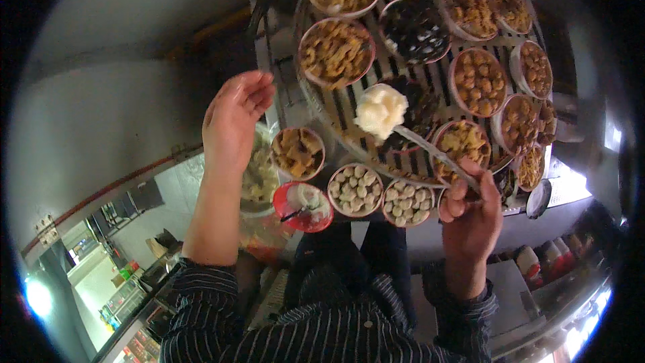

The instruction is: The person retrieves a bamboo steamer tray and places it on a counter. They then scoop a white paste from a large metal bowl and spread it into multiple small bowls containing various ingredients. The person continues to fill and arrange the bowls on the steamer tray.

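My right hand (471, 206) grips the handle of a spoon or ladle (436, 151), its head hidden under a lump of white, creamy solid food (381, 110). The lump is above a slatted round rack, over a bowl of dark food (415, 106). My left hand (239, 98) is raised left of the rack, fingers slightly curled, with nothing seen in it. Below it are a bowl of brown chunks (298, 154) and a red bowl (315, 219) with white residue and a dark-handled utensil. Two bowls of pale round balls (355, 190) stand at the near edge.
Several filled bowls, among them brown strips (336, 53), black pieces (414, 30) and brown balls (477, 82), crowd the round slatted rack (342, 116). A large container of pale greenish food (258, 174) is partly behind my left forearm. Red-and-white containers (528, 262) stand low at the right.
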`<act>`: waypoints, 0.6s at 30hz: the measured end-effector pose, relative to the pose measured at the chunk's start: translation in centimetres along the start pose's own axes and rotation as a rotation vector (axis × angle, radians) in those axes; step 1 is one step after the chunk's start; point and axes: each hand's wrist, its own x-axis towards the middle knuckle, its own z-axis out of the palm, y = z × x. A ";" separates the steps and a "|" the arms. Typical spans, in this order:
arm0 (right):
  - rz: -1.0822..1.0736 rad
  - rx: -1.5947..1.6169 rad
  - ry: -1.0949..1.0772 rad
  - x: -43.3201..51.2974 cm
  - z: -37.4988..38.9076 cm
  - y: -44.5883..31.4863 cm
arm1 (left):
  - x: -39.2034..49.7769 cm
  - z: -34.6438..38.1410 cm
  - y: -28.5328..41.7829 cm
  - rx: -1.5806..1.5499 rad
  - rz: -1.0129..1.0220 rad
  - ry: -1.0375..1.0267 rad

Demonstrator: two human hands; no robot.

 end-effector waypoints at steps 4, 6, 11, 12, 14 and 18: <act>0.193 0.000 0.022 -2.8 1.7 5.6 | -6.5 -8.3 -2.8 -0.285 -0.187 0.217; 0.252 0.031 -0.002 -3.7 2.3 9.0 | -9.2 -11.4 -4.1 -0.357 -0.227 0.311; 0.345 0.038 0.055 -7.2 2.1 15.8 | -14.8 -17.7 -6.6 -0.454 -0.347 0.379; 0.343 0.033 0.057 -7.8 2.0 17.0 | -15.4 -18.6 -7.0 -0.492 -0.342 0.369; 0.331 -0.006 0.056 -9.0 1.5 18.9 | -16.6 -20.4 -7.6 -0.487 -0.358 0.369; 0.282 -0.190 0.083 -10.7 0.2 21.7 | -18.4 -22.7 -8.6 -0.398 -0.380 0.299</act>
